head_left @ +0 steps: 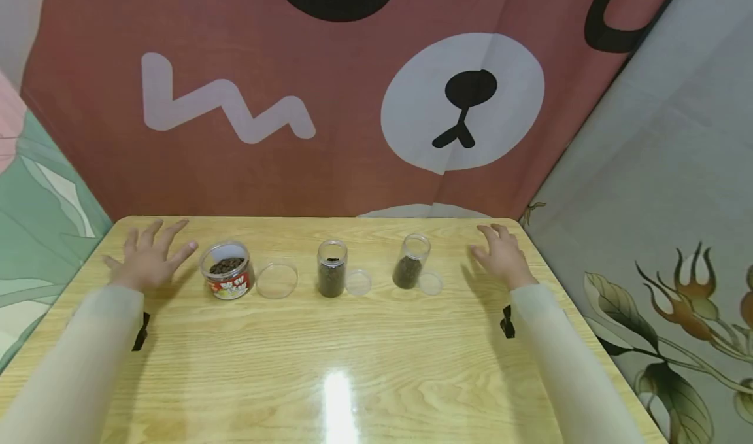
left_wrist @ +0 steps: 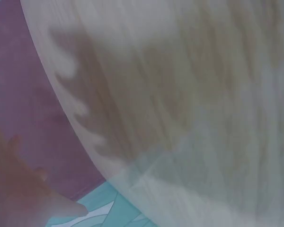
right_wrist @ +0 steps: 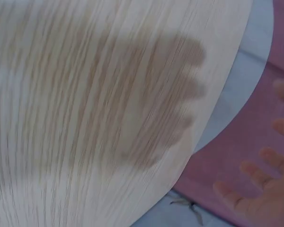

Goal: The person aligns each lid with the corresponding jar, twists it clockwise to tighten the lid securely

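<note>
In the head view a wide open jar [head_left: 228, 271] with a red label holds brown pellets; a large clear lid [head_left: 277, 280] lies beside it. Two clear cylinders, one upright [head_left: 332, 269] and one that looks slanted [head_left: 410, 261], contain dark grains, each with a small round lid [head_left: 358, 282] [head_left: 431, 282] at its right. My left hand [head_left: 145, 261], fingers spread, is left of the labelled jar, touching nothing. My right hand [head_left: 502, 256] is held right of the cylinders, fingers loosely extended and empty. Both wrist views show the hands [left_wrist: 23, 189] [right_wrist: 270, 189] and their shadows.
The light wooden table [head_left: 265, 365] has its back edge against a brown curtain [head_left: 353, 169] with a cartoon face. A floral curtain [head_left: 676, 235] hangs along the right side, and a green patterned one [head_left: 47, 222] on the left.
</note>
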Demonstrator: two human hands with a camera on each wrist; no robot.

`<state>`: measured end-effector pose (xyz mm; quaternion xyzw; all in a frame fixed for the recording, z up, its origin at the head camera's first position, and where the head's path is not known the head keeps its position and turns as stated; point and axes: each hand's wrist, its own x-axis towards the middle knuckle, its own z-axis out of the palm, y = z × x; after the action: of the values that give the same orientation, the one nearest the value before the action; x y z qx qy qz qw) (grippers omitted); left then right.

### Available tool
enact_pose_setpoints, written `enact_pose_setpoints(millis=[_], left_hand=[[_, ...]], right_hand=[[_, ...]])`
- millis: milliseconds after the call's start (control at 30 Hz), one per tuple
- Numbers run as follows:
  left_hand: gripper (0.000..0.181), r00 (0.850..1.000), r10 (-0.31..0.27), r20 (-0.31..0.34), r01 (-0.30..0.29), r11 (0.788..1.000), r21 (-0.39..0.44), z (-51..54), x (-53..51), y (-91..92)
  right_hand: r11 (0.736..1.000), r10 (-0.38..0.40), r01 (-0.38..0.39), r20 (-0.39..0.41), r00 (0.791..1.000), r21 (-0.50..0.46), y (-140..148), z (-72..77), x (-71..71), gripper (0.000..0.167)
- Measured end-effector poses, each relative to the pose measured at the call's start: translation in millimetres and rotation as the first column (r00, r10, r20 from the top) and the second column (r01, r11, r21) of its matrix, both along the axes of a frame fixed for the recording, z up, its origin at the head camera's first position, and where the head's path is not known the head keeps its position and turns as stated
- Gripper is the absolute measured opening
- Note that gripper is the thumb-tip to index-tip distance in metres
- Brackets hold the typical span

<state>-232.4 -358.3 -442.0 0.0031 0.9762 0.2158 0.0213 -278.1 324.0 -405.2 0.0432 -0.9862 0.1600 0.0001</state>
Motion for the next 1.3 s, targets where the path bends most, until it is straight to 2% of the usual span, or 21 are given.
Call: enact_pose_setpoints(millis=[133,267,367,500,633,833,933,1000,1167,1300], left_hand=[[0.075,1.000,-0.014,-0.022,0.015,0.999,0.046,-0.5,1.7,3.6],[0.068,0.995,-0.025,-0.099,0.035,0.994,0.102,0.8,3.7,7.0],[0.064,0.982,-0.046,-0.183,0.078,0.982,0.173,1.5,5.3,10.7],[0.058,0.963,-0.067,-0.260,0.134,0.959,0.249,1.2,7.2,16.6],[0.056,0.964,-0.072,-0.257,0.144,0.950,0.276,0.2,8.5,22.5],[0.053,0.967,-0.078,-0.242,0.160,0.927,0.340,1.7,13.1,31.2],[0.054,0.969,-0.083,-0.234,0.170,0.909,0.381,2.7,14.7,35.1],[0.054,0.970,-0.089,-0.228,0.176,0.900,0.399,3.1,15.0,37.3],[0.054,0.967,-0.119,-0.226,0.210,0.873,0.440,4.7,15.4,41.6],[0.055,0.963,-0.144,-0.226,0.241,0.834,0.496,5.3,16.5,45.7]], right_hand=[[0.997,0.011,-0.016,-0.053,0.999,-0.080,-9,0.1,1.2,0.058],[0.991,0.034,-0.046,-0.098,0.995,-0.125,-17,1.5,2.8,0.055],[0.989,0.055,-0.072,-0.132,0.990,-0.132,-23,3.1,5.0,0.053],[0.982,0.075,-0.101,-0.165,0.983,-0.158,-32,5.7,10.6,0.050],[0.973,0.095,-0.135,-0.209,0.973,-0.186,-42,8.1,17.4,0.047],[0.955,0.107,-0.186,-0.316,0.943,-0.230,-55,10.3,26.5,0.042],[0.942,0.104,-0.215,-0.385,0.917,-0.258,-61,12.1,31.2,0.042],[0.932,0.111,-0.246,-0.438,0.892,-0.266,-65,13.7,34.3,0.042],[0.914,0.174,-0.347,-0.568,0.804,-0.211,-78,17.6,39.2,0.042],[0.895,0.220,-0.412,-0.633,0.743,-0.173,-90,20.5,41.5,0.039]])
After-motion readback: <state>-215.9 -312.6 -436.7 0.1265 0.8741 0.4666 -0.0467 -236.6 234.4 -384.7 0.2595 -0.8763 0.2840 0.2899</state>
